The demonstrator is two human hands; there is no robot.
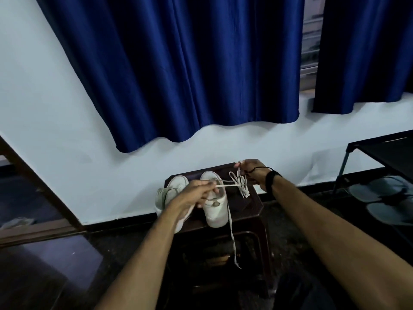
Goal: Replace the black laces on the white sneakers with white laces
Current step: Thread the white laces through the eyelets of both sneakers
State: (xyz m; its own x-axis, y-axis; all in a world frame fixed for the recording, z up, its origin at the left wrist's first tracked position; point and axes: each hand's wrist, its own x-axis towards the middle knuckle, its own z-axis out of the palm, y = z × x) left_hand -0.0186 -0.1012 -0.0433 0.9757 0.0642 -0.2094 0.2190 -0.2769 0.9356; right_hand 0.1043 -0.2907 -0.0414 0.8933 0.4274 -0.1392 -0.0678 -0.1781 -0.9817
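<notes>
While two white sneakers are seen lying on a dark stool by the wall, a white lace is held taut between the hands. Furthest left, the left sneaker is lying tilted beside its mate. Over it, the left hand is curled, and one stretch of the lace is pinched in its fingers. Just beside it, the right sneaker is set with its toe toward the camera, and a loose lace end is draped off the stool's front edge. Further right, the right hand is clenched around bunched loops of lace, with a dark band worn at the wrist. At the far right, sandals are kept under a black rack.
</notes>
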